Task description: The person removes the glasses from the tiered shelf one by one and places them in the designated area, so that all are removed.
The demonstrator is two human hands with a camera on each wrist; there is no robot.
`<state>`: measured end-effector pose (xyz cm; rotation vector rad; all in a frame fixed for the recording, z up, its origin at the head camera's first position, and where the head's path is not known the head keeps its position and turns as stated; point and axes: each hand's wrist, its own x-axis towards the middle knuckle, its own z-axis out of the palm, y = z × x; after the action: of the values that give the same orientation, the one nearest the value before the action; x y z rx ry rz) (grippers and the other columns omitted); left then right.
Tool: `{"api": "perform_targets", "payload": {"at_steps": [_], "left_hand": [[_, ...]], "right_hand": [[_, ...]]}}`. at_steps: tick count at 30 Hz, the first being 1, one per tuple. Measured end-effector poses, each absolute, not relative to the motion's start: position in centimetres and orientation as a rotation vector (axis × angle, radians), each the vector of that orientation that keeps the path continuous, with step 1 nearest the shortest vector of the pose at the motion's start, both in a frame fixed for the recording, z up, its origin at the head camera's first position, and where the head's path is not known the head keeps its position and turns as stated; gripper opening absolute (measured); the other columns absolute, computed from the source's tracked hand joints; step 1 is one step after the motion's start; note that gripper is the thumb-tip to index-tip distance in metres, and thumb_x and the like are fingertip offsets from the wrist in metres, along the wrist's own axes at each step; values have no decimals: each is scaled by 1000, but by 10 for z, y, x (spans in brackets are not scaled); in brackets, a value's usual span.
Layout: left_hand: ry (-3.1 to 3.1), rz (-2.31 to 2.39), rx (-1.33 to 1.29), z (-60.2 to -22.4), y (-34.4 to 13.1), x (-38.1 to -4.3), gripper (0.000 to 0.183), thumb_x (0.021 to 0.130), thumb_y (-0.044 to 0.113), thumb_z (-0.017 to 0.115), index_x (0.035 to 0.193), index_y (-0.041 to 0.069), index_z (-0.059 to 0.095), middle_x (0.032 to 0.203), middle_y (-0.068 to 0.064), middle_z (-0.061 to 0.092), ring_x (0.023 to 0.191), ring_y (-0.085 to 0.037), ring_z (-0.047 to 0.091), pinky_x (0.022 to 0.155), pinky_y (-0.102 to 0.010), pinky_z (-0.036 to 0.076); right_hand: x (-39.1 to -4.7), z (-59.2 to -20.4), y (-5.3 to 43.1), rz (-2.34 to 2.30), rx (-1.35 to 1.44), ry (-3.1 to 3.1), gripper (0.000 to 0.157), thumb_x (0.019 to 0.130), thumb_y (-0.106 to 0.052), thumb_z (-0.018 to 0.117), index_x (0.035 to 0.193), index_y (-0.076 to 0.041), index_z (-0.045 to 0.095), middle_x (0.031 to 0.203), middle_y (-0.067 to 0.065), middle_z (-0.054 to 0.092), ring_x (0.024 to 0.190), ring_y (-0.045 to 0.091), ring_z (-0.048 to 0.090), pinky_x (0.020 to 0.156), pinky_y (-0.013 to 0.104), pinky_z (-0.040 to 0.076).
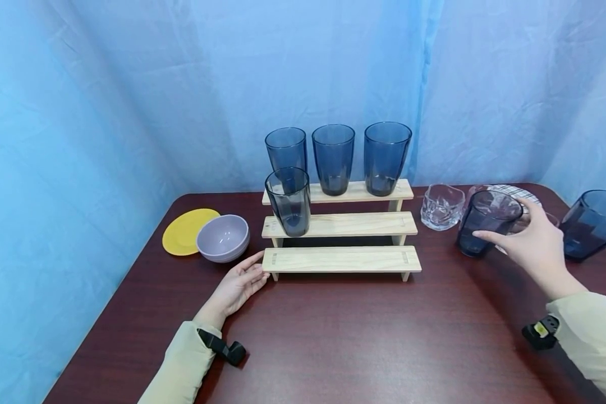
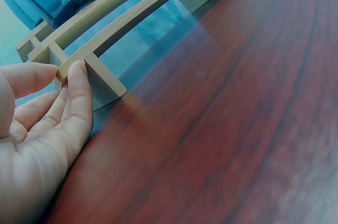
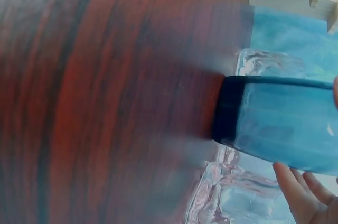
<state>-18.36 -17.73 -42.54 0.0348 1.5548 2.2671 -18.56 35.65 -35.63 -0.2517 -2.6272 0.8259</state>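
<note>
A three-step wooden rack [image 1: 340,259] stands mid-table. With thumb and index finger my left hand [image 1: 238,287] pinches the left end of its lowest step, the corner showing between the fingertips in the left wrist view. On the right, my right hand [image 1: 537,247] grips a dark blue drinking glass [image 1: 474,229] by its sides. That glass [image 3: 285,118] is upright, its base close over the tabletop. Matching glasses stand on the rack: a left one [image 1: 285,147], a middle one [image 1: 333,160] and a right one [image 1: 388,160] on top, and one [image 1: 294,210] at the middle step's left.
Left of the rack sit a yellow plate [image 1: 182,235] and a lilac bowl [image 1: 222,238]. A clear glass cup [image 1: 441,207] stands right of the rack, with a checked plate [image 1: 520,192] behind my right hand. Another blue glass [image 1: 593,227] is at the far right. Blue curtains [image 1: 182,84] hang behind.
</note>
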Motion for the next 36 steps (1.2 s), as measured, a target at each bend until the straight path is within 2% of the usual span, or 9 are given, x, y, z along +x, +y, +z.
{"api": "perform_targets", "payload": {"at_steps": [3, 7, 10, 12, 15, 18, 19, 28, 36], "left_hand": [[1550, 2272, 39, -425, -178, -183, 59, 98, -4, 38, 151, 1, 13, 95, 2, 54, 84, -5, 61, 81, -17, 51], [1542, 2275, 24, -426, -178, -183, 59, 98, -4, 38, 151, 2, 13, 95, 2, 54, 83, -5, 61, 80, -16, 52], [1543, 2276, 17, -427, -179, -182, 59, 98, -3, 39, 151, 2, 13, 95, 2, 54, 84, -5, 62, 81, -16, 52], [1543, 2277, 23, -428, -179, -182, 59, 98, -3, 39, 151, 1, 12, 94, 2, 54, 84, -5, 61, 81, -17, 51], [1549, 2274, 21, -428, -179, -181, 58, 98, -3, 39, 151, 1, 14, 94, 3, 54, 84, -5, 62, 81, -17, 52], [1553, 2269, 19, -427, -179, -182, 58, 99, -3, 39, 151, 2, 15, 94, 3, 54, 84, -4, 62, 81, -16, 52], [1552, 2269, 18, -427, -179, -182, 57, 99, -2, 39, 151, 2, 15, 95, 3, 55, 84, -4, 62, 81, -16, 52], [1574, 2251, 42, -428, -178, -185, 58, 99, -3, 38, 151, 0, 12, 98, 2, 52, 84, -4, 61, 82, -15, 51], [1560, 2266, 40, -428, -178, -185, 58, 98, -3, 39, 150, 0, 12, 97, 2, 52, 83, -4, 61, 81, -16, 51]], "right_hand": [[-185, -355, 359, 855, -263, -2629, 101, 72, -45, 79, 149, -8, 25, 110, 27, 54, 64, -23, 30, 68, 45, 45], [-185, -351, 359, 858, -251, -2639, 98, 74, -46, 77, 149, -7, 26, 112, 29, 55, 64, -27, 27, 78, 56, 41], [-186, -350, 359, 843, -247, -2649, 96, 74, -46, 77, 147, -6, 29, 112, 29, 55, 64, -26, 26, 77, 55, 42], [-186, -349, 360, 827, -249, -2655, 95, 74, -46, 77, 146, -5, 31, 111, 28, 54, 66, -20, 32, 76, 55, 42], [-187, -348, 360, 813, -263, -2675, 95, 75, -47, 75, 146, -3, 30, 111, 29, 54, 78, 6, 53, 75, 55, 42], [-187, -346, 360, 820, -271, -2696, 96, 76, -48, 74, 147, -3, 29, 114, 31, 53, 94, 39, 54, 76, 57, 42], [-187, -346, 360, 830, -271, -2701, 96, 77, -48, 74, 147, -3, 27, 116, 32, 52, 98, 43, 53, 76, 58, 42], [-189, -343, 362, 871, -275, -2709, 101, 77, -49, 73, 149, 0, 21, 114, 38, 54, 106, 48, 50, 91, 66, 33], [-190, -342, 361, 873, -273, -2705, 101, 78, -49, 73, 149, 0, 20, 114, 37, 54, 105, 48, 50, 91, 66, 34]]}}
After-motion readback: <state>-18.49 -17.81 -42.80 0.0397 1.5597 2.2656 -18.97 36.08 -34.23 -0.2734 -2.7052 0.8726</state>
